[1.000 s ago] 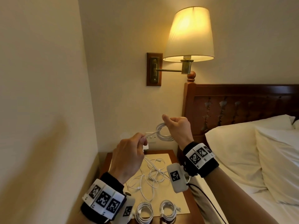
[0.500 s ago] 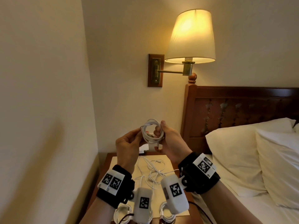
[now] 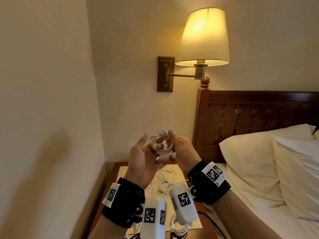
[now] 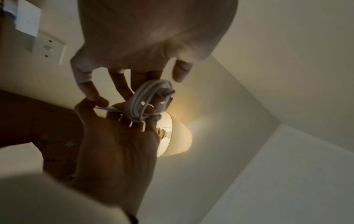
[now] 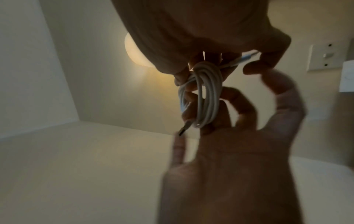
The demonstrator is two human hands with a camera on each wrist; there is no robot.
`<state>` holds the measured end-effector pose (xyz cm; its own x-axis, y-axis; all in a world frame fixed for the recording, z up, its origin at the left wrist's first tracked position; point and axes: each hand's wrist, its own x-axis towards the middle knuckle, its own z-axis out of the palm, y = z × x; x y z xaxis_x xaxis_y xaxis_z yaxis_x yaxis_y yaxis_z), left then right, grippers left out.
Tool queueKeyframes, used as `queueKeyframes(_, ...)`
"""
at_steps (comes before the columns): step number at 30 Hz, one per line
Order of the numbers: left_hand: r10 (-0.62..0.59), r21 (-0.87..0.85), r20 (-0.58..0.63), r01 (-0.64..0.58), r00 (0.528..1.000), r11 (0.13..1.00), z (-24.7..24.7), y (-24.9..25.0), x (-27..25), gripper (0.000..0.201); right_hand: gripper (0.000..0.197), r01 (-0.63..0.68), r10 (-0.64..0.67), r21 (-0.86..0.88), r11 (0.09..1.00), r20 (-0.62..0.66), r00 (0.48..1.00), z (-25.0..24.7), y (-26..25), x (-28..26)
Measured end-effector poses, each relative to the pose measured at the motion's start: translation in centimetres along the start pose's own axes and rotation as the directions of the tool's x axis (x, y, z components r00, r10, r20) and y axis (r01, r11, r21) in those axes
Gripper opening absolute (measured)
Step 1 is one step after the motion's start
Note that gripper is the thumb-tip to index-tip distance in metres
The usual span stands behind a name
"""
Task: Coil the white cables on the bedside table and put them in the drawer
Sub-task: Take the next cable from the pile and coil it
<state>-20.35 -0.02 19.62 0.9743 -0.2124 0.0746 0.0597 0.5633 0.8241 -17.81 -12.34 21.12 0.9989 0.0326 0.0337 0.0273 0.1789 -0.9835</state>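
Observation:
A small coiled white cable hangs in the air above the bedside table, between my two hands. My right hand pinches the coil, thumb on top and fingers through the loop; in the right wrist view the coil wraps round its fingers. My left hand lies open-palmed beside it, with fingertips on the coil and the thumb held apart. Loose white cables lie tangled on the table's paper mat. A finished coil sits at the table's near edge. No drawer shows.
A lit wall lamp hangs above the table. The bed's wooden headboard and pillows lie to the right. A wall closes the left side. A wall socket plate sits behind the table.
A second ago my hands were apart, the left pulling the cable's end from the coil. They came together on the coil, and now the left thumb has lifted off it.

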Motion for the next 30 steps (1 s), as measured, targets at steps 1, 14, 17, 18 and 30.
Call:
queueKeyframes(1, 0.036, 0.07, 0.007, -0.037, 0.999, 0.997, 0.2, 0.1, -0.1, 0.047, 0.041, 0.014, -0.014, -0.013, 1.0, -0.008, 1.0, 0.1, 0.0, 0.0)
queueKeyframes(14, 0.367, 0.622, -0.048, -0.26, 0.929, 0.739, -1.5, -0.5, 1.3, 0.034, 0.036, 0.287, -0.298, -0.138, 0.948, -0.061, 0.953, 0.0, 0.2, -1.1)
queueKeyframes(17, 0.455, 0.776, -0.07, -0.238, 0.888, 0.584, -3.2, -0.8, 1.1, 0.02, 0.037, 0.325, -0.339, -0.104, 0.94, -0.184, 0.923, -1.8, -1.3, -0.4)
queueKeyframes(18, 0.457, 0.764, -0.09, -0.233, 0.885, 0.602, -3.4, -0.9, 0.8, 0.017, 0.037, 0.356, -0.377, -0.134, 0.925, -0.196, 0.905, -2.5, -1.8, -0.1)
queueKeyframes(30, 0.26, 0.385, -0.208, -0.166, 0.943, 0.908, 1.9, 0.0, 0.4, 0.034, 0.035, 0.363, -0.366, -0.05, 0.93, -0.069, 0.928, -2.0, -0.6, -0.4)
